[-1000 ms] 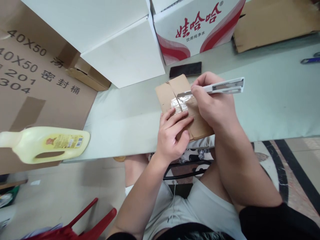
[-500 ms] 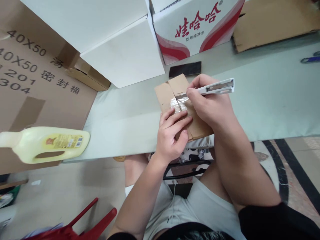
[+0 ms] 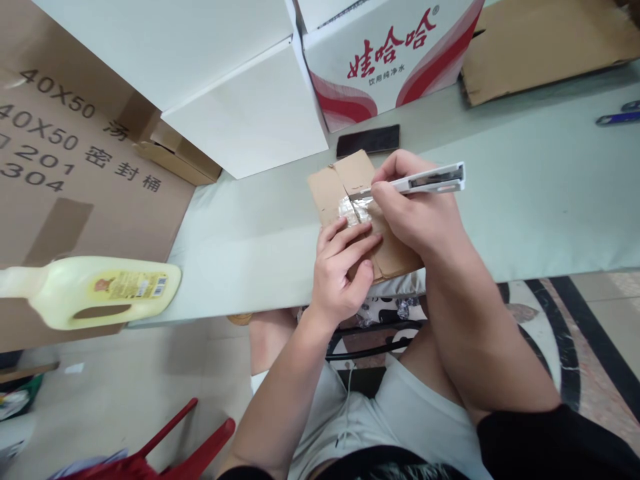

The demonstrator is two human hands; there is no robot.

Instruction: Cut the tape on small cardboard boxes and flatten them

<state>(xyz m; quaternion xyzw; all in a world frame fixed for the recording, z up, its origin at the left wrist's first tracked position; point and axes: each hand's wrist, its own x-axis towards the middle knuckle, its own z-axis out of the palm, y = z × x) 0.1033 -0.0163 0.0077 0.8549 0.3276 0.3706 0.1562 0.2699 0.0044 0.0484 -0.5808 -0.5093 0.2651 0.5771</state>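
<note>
A small brown cardboard box [image 3: 357, 172] lies at the table's front edge, its flap seam crossed by crumpled clear tape [image 3: 354, 212]. My left hand [image 3: 343, 270] rests on the box with its fingers stretched out flat, the fingertips at the lower edge of the tape. In my right hand [image 3: 413, 203] is a white utility knife [image 3: 437, 179], pinched between thumb and fingers. Its blade points left and touches the box at the seam, just above the tape. The box's right part is hidden by my right hand.
Behind the box lies a black phone [image 3: 369, 141], before a white and red carton [image 3: 390, 63]. A yellow bottle [image 3: 100, 292] lies at the left by a large carton [image 3: 75, 167]. Flat cardboard [image 3: 545, 50] and a blue-handled tool [image 3: 617, 119] are at the right. A red chair [image 3: 200, 447] stands below left.
The whole view has shifted slightly. My hands, the knife and the box keep nearly the same places relative to each other.
</note>
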